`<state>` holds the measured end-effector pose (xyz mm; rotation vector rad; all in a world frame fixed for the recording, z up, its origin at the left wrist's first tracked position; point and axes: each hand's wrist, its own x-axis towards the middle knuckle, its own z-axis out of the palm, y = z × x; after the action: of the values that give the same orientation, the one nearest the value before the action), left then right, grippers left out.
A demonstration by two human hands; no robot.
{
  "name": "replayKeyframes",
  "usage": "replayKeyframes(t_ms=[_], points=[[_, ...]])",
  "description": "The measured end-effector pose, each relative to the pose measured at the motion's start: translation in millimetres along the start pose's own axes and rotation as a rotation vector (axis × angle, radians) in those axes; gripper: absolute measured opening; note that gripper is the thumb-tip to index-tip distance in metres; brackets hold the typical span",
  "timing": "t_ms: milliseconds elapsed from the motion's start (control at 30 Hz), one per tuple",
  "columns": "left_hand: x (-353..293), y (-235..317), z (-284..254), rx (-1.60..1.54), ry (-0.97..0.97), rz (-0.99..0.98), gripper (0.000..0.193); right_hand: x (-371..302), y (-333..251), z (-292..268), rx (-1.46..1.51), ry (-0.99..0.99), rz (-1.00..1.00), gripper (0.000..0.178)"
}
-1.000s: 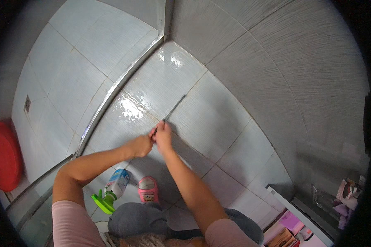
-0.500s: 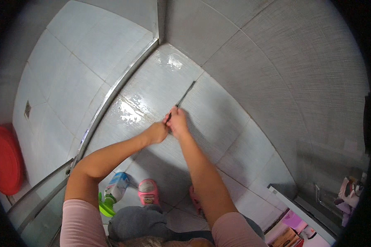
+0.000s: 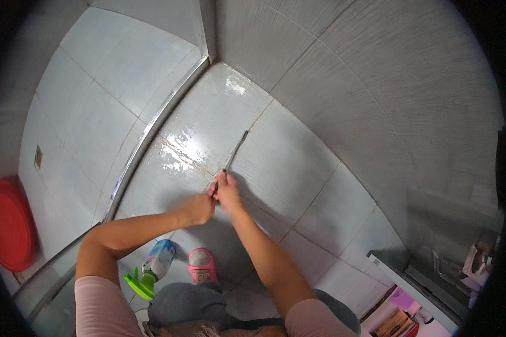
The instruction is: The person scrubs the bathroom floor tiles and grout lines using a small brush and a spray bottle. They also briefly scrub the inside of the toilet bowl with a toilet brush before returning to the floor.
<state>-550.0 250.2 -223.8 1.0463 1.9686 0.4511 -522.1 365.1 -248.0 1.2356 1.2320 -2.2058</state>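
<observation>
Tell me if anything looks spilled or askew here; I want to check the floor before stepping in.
The floor tiles near the metal rail shine with wet patches. A spray bottle lies on its side by the pink shoe. Both hands, left hand and right hand, hold a thin tool along a grout line.
</observation>
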Motion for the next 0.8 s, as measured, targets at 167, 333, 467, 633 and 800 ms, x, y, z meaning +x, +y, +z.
replayKeyframes(t_ms=[167,333,467,633,800], points=[[19,0,-20,-0.074,0.140,-0.066,0.024,21,-28,1,0.035,-0.040,-0.123,0.022],[13,25,-26,-0.223,0.054,-0.333,0.032,7,-19,-5,0.139,-0.026,0.019,0.023],[29,19,-23,-0.211,0.226,-0.225,0.030,20,-33,-8,0.095,-0.030,-0.061,0.025],[94,1,-46,0.100,0.272,0.054,0.014,55,-102,-23,0.147,0.032,-0.126,0.026],[52,21,-24,-0.037,0.040,-0.066,0.018,13,-39,-25,-0.010,-0.001,-0.026,0.023]])
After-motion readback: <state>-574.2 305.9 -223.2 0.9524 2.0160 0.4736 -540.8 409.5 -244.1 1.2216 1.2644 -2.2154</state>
